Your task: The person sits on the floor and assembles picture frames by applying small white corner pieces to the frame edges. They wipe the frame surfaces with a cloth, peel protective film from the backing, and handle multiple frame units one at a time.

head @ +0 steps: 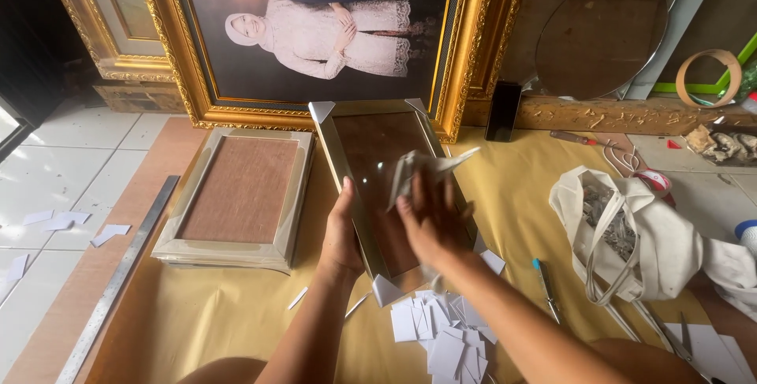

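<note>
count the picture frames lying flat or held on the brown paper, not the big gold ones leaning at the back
2. One frame lies face down on the left; the other frame is steadied by the left hand while the right hand wipes its glass with a cloth.

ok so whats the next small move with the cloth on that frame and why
Probably sweep the white cloth down toward the lower end of the glass. The right hand presses it on the middle of the silver frame, and the left hand grips the frame's left edge, so it looks steady enough for another wipe.
</note>
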